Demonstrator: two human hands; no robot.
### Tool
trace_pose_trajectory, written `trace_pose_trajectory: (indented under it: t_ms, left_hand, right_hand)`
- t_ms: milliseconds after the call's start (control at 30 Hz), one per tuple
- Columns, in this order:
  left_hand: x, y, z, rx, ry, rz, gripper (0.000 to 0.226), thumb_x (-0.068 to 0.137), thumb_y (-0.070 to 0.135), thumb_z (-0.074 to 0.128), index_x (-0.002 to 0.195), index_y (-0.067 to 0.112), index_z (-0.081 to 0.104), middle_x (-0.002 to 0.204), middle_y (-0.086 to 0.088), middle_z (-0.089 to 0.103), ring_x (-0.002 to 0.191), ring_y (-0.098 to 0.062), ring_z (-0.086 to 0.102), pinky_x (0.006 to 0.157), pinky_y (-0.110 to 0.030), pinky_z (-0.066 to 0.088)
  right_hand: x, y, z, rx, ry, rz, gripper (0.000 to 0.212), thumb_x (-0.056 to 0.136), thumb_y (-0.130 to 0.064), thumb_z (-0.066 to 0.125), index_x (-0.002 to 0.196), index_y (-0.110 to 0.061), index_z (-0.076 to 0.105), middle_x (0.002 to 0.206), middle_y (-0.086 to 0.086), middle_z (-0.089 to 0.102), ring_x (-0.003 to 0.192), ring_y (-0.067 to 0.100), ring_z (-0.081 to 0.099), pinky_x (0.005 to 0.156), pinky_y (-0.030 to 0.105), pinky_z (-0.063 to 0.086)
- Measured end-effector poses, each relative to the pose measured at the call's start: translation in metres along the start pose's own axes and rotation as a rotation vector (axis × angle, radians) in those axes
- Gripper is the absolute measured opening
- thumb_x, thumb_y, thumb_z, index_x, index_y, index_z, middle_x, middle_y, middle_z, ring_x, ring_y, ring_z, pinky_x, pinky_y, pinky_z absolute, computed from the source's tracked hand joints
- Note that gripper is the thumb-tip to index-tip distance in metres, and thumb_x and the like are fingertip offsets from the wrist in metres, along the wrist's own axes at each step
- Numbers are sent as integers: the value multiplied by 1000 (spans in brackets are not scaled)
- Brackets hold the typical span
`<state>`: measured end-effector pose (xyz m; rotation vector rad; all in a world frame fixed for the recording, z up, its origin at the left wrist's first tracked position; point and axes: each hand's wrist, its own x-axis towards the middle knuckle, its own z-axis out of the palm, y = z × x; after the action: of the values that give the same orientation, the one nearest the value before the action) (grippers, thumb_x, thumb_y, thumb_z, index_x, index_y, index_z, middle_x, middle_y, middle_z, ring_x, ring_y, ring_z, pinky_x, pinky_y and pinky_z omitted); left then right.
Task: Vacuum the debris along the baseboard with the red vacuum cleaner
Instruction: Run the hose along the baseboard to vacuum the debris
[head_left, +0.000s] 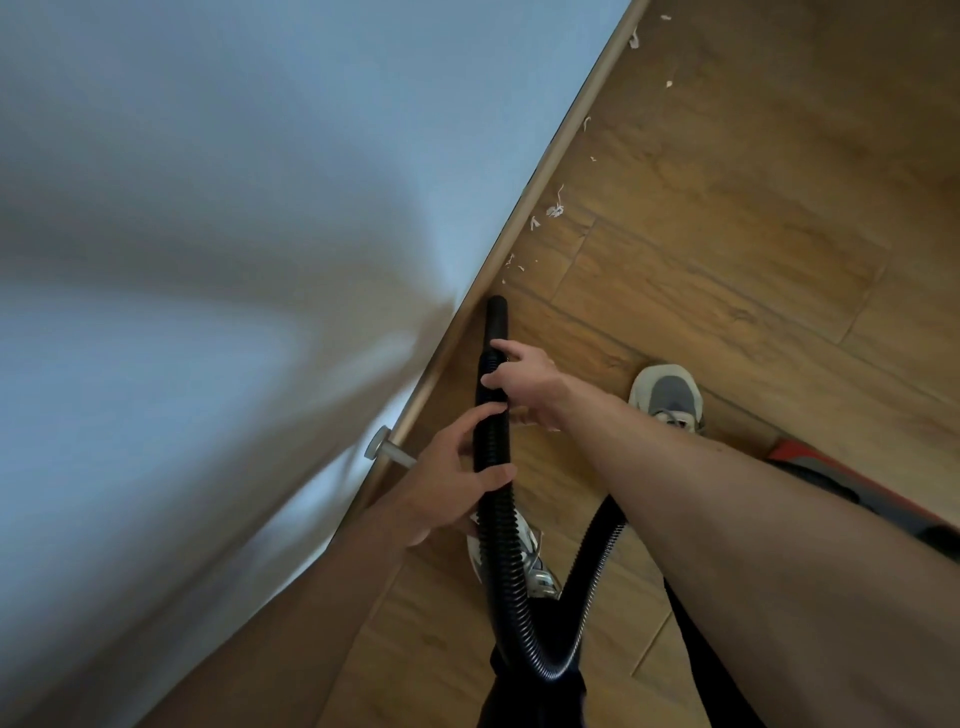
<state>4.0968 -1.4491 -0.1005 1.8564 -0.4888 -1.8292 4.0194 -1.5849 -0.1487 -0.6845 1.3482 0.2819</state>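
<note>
Close against the baseboard (561, 150), the left hand (457, 483) curls its fingers and thumb round the black ribbed hose (506, 571), and the right hand (524, 379), just ahead of it, grips the smooth black nozzle (497, 317) from the side away from the baseboard. The nozzle points along the baseboard, its tip low and nearly touching the trim. Beyond the tip, white scraps of debris (555, 210) lie strewn on the wood floor (727, 260), most right beside the baseboard, a few a little farther out. Behind the left hand the hose loops down and back up, away from the baseboard. The red vacuum cleaner (831, 467) sits well out from the baseboard, partly hidden by the right forearm. A grey and white shoe (667, 392) stands between it and the nozzle; a second shoe (535, 561) shows behind the hose. A metal doorstop (387, 449) juts out at the baseboard beside the left hand.
</note>
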Motion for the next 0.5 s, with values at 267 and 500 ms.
trace_pose_trajectory:
  t_ms: [267,500]
  left_hand:
    - [9,5,7,21,-9,-6,65,87,9,72,138,41,47,126,2,58,97,3,64,67,-18,56]
    - [19,9,13,52,-3,-1,64,88,12,72,137,45,46,125,4,58,107,-4,60,75,-19,56]
  right_hand:
    - [7,-1,-12,18,15,-27,65,94,-1,59,147,-36,45,131,8,55,106,26,63,72,38,60]
    - [15,-1,-23,23,3,-58,67,93,-2,60,146,-38,44,130,8,54,103,25,64,70,37,62]
